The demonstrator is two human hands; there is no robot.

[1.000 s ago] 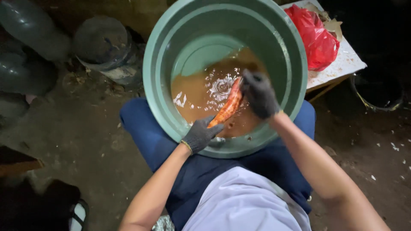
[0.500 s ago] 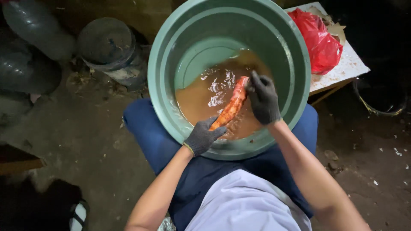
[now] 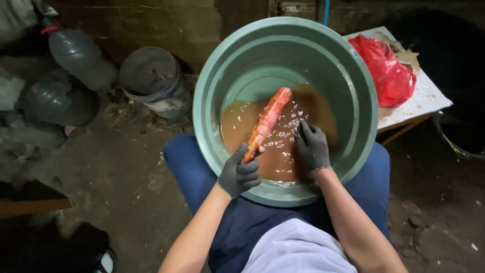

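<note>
Orange carrot (image 3: 268, 121) gripped in our left hand (image 3: 239, 172) over the basin (image 3: 212, 96) — right hand (image 3: 311, 147), fingers spread, should rub firmly.

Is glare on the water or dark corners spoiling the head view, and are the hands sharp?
Head view: small white glints on the brown water beside the carrot; left hand and right hand fairly sharp; corners fall into deep shadow; basin evenly lit.

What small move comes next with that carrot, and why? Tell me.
Probably bring the right hand back onto the carrot and rub: the left hand holds its lower end above the muddy water, while the right rests apart, in the water.
</note>
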